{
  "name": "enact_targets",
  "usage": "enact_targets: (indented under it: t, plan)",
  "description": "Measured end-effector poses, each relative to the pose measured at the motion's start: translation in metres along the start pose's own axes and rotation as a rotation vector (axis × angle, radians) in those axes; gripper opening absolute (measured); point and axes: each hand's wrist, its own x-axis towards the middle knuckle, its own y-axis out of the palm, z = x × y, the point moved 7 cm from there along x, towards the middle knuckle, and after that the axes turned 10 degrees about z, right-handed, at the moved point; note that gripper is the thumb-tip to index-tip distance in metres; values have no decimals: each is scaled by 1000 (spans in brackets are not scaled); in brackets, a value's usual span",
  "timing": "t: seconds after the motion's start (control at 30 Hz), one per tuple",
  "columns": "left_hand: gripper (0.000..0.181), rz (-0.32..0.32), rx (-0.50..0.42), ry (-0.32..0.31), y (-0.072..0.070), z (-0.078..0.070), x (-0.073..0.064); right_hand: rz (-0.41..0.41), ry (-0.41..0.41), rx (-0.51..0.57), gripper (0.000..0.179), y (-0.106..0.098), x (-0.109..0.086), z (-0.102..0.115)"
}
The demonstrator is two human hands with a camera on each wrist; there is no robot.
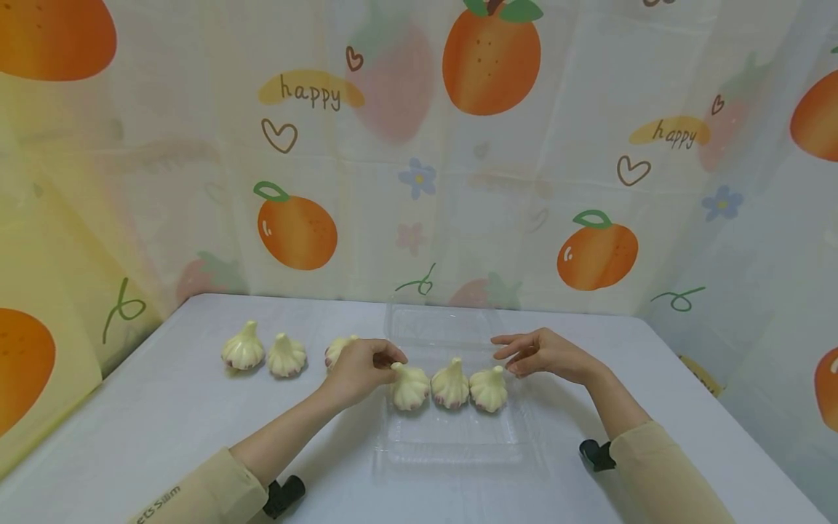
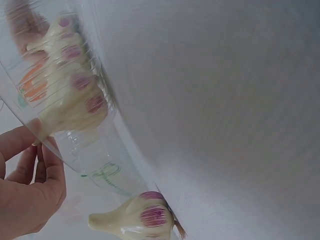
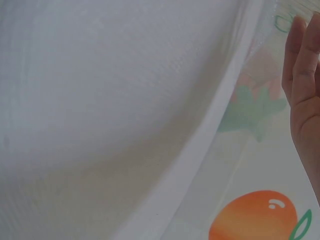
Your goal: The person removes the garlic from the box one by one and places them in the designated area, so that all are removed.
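Three pale garlic bulbs stand in a row inside a clear plastic box with its lid raised (image 1: 452,455). My left hand (image 1: 363,372) reaches over the box's left side, and its thumb and fingertips pinch the neck of the leftmost garlic bulb (image 1: 410,389). Through the clear wall, the left wrist view shows that bulb (image 2: 80,107) with purple streaks at its base. Beside the rightmost garlic bulb (image 1: 489,391), my right hand (image 1: 546,356) hovers over the box's right edge with loosely bent fingers, holding nothing. In the right wrist view only part of this hand (image 3: 305,95) appears.
Two garlic bulbs (image 1: 243,348) (image 1: 286,356) stand on the white table (image 1: 196,437) at the left. Another garlic bulb (image 1: 335,351) sits nearer the box, partly hidden behind my left hand. A fruit-printed curtain (image 1: 458,204) hangs behind the table.
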Motion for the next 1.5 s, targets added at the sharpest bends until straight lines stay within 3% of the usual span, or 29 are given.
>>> enact_targets:
  t: [0.43,0.77,1.0,1.5]
  plan:
    - [17,11,-100,-47,2,7,5,1,-1,8,39,0,0,-1]
    - [20,24,-132,15,-5,-1,2,0,-3,11,38,-1,0,-1]
    - [19,36,-153,1,-11,-5,-1,1,1,9,39,0,0,-1]
    - [21,54,-158,57,-31,-16,-9,-1,-3,-4,39,-1,1,-3]
